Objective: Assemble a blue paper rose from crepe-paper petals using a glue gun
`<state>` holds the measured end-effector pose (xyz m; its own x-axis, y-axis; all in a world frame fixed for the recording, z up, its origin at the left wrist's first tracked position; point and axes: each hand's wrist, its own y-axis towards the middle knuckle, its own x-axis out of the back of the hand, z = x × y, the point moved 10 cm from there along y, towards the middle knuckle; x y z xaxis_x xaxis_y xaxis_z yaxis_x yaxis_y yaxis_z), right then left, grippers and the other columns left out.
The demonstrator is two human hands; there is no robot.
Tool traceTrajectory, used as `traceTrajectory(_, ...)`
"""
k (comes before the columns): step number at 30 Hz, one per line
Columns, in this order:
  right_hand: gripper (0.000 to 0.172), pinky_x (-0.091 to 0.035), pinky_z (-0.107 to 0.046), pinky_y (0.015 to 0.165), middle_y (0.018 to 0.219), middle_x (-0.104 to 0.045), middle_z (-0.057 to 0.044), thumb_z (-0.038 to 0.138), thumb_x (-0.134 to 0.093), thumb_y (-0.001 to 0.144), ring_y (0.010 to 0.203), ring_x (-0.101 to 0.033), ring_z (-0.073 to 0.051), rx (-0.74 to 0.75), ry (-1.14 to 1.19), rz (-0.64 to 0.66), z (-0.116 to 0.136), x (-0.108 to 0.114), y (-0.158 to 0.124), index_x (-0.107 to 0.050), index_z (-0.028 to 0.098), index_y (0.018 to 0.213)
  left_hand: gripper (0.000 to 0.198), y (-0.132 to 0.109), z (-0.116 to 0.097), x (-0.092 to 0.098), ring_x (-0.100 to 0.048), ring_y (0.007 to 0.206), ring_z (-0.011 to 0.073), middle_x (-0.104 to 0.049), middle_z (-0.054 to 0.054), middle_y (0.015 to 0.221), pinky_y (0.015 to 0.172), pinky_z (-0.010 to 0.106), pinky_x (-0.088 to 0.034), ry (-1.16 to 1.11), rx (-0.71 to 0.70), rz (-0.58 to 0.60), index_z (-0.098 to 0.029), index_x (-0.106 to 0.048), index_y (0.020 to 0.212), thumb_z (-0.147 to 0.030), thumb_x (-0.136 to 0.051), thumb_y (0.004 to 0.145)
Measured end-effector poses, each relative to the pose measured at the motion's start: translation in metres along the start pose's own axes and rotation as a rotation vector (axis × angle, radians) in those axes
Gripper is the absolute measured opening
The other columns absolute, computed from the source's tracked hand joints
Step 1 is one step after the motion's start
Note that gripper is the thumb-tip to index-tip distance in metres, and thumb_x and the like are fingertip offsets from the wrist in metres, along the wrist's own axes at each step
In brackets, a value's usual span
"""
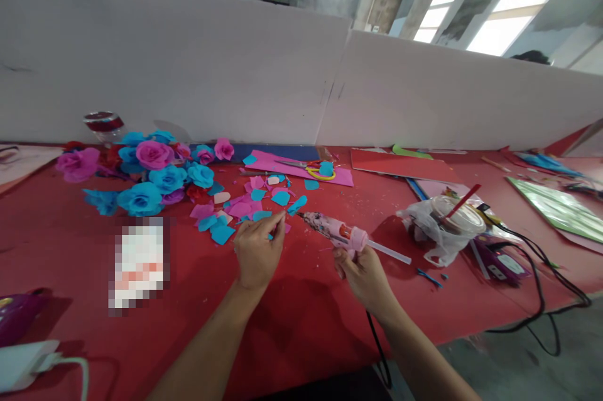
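Observation:
My right hand [363, 272] grips a pink hot glue gun [336, 232], its nozzle pointing left toward my left hand and a clear glue stick jutting out behind. My left hand [257, 249] is closed in a pinch over a small blue paper petal [270, 237], just left of the nozzle. Loose blue and pink paper petals [245, 203] lie scattered on the red table [301, 313] right beyond my hands.
A heap of finished blue and pink paper flowers [151, 175] lies at the back left. Scissors [306, 167] rest on a pink sheet [292, 165]. A cup in a plastic bag [447, 222] and black cables [541, 275] are to the right. White partitions [188, 68] back the table.

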<state>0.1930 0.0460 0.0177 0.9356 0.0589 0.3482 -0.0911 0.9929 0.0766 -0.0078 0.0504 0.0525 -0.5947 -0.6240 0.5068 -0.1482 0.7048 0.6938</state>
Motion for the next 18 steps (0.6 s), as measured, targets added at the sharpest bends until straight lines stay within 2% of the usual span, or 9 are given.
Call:
traceTrajectory(7,0.032,-0.028,-0.021,0.041,0.047,-0.041,0.004,0.045,-0.052,0.080,0.043,-0.037,-0.009,0.032,0.009,-0.071,0.003,0.011,0.001,-0.049,0.018,0.065,0.019,0.000,-0.004,0.004,-0.065,0.063,0.0145,-0.075,0.004,0.079,0.069,0.029,-0.044,0.039,-0.052,-0.047,-0.020,-0.073,0.093,-0.025,-0.056,0.084)
traceTrajectory(14,0.031,-0.028,-0.022,0.043,0.047,-0.040,0.004,0.043,-0.051,0.082,0.043,-0.036,-0.009,0.017,0.010,-0.042,-0.008,0.006,0.006,-0.050,0.018,0.065,0.017,-0.001,-0.009,0.007,-0.067,0.064,0.0146,-0.076,0.004,0.081,0.070,0.029,-0.045,0.033,-0.089,-0.081,-0.019,-0.072,0.092,-0.023,-0.058,0.084)
traceTrajectory(18,0.026,-0.028,-0.021,0.042,0.047,-0.040,0.005,0.040,-0.052,0.081,0.043,-0.035,-0.008,0.012,0.016,-0.041,-0.005,0.005,0.006,-0.049,0.018,0.067,0.018,-0.001,-0.009,0.006,-0.067,0.065,0.0149,-0.076,0.004,0.082,0.070,0.030,-0.045,0.025,-0.081,-0.072,-0.019,-0.072,0.093,-0.023,-0.057,0.084)
